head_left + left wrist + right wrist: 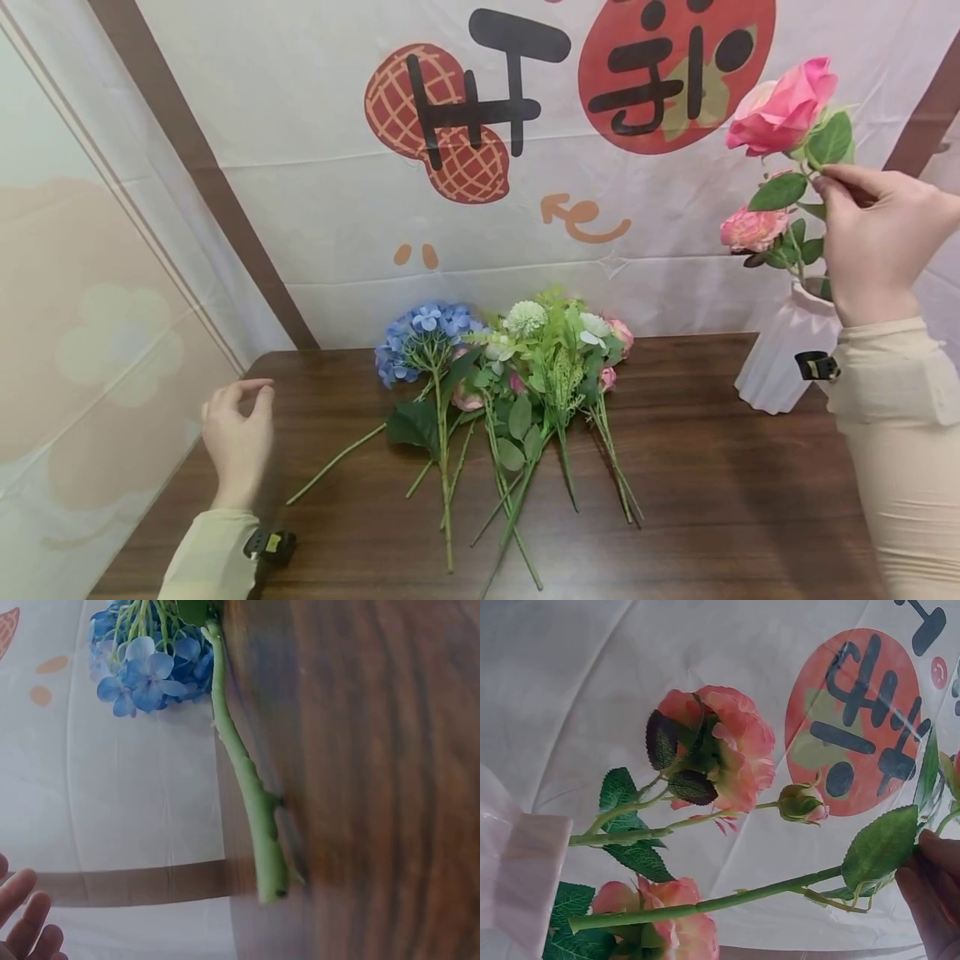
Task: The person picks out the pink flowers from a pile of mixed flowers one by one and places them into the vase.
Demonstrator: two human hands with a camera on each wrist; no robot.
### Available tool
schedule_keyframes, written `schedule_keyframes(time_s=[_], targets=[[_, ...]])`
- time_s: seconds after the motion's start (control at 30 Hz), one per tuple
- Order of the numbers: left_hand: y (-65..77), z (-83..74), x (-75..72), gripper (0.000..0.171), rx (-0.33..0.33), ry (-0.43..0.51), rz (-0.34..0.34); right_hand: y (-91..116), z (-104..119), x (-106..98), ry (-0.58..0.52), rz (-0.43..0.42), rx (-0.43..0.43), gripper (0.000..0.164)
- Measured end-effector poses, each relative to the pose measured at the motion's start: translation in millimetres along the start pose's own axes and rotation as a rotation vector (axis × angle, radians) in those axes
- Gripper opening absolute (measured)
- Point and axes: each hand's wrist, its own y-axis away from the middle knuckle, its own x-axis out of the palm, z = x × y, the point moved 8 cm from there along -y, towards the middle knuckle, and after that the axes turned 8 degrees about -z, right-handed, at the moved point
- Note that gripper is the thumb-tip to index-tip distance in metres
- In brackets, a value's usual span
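Note:
My right hand (873,229) pinches a pink rose (787,108) by its stem near the leaves, high at the right. In the right wrist view the rose's green stem (727,900) points towards the white vase (532,877), its cut end right by the rim. Pink peonies (727,750) with a small bud (802,802) stand in the pleated vase (787,358). My left hand (240,433) holds nothing, fingers loosely bent above the table's left side. The nearest thing to it is a green stem (247,780) lying beside the blue hydrangea (150,675).
On the brown wooden table (697,483) lies a bunch of artificial flowers: a blue hydrangea (427,333), a pale green pompom flower (525,318), greenery and pink blooms, stems towards me. A printed white cloth (300,217) hangs behind the table.

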Motion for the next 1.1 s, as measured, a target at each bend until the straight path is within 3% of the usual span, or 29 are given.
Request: schedule_keyframes(time_s=[0.2,0.7,0.93,1.1], targets=[[1.5,5.2,-0.5,0.023,-0.011,-0.018,0.031,3.0,-13.2,2.2,0.033,0.021,0.029,0.027],[0.6,2.5,1.0,0.028,0.052,-0.055,0.114,17.9,-46.7,5.6,0.073,0.067,0.082,0.022],[1.8,-4.5,2.9,0.027,0.125,-0.039,0.111,27.9,-53.6,6.4,0.091,0.089,0.036,0.023],[3.9,-4.1,6.1,0.029,0.118,-0.055,0.131,35.6,-60.9,7.6,0.121,0.116,0.034,0.022]])
